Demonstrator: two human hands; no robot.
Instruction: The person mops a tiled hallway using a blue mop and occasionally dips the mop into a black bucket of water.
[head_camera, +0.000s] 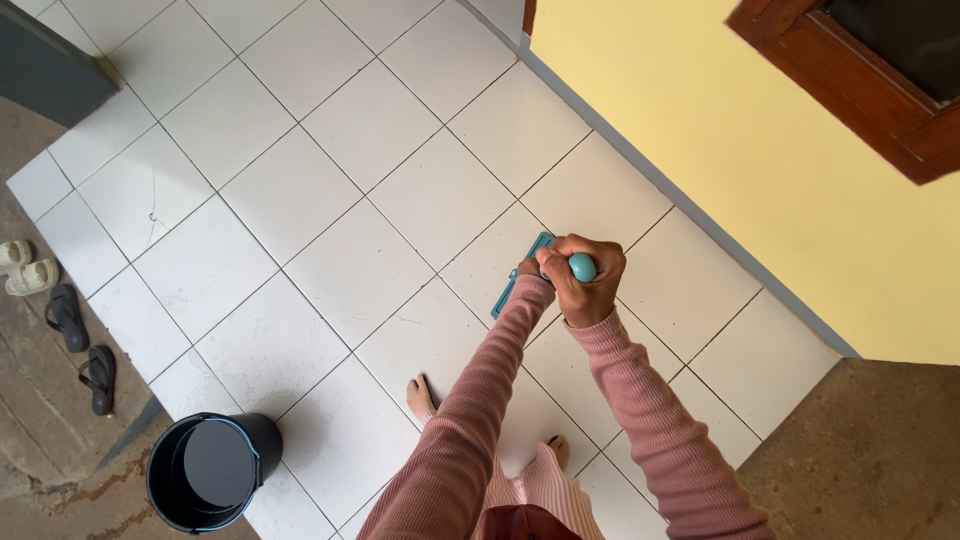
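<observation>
White floor tiles (330, 180) with dark grout lines fill most of the view, bounded on the right by a yellow wall (780, 170) with a grey skirting strip and a brown wooden frame (850, 80) at the top corner. Both arms, in pink ribbed sleeves (640, 410), reach forward over the tiles. The right hand (590, 285) is clamped around the rounded teal end of a mop handle (582, 267) — fingers curled tight over it, the knob showing between them. The left hand (528, 270) sits just beside it, mostly hidden behind the right one, so I cannot tell whether it grips the handle or only rests there. Below the hands lies the flat teal mop head (515, 280), pressed on the tiles near the wall. 2 bare feet (420, 397) stand on the tiles beneath the arms. At lower left a black bucket (210, 470) (blue rim band) stands at the tile edge, and 2 pairs of sandals (70, 320) lie on the rough concrete (40, 460) beyond.
</observation>
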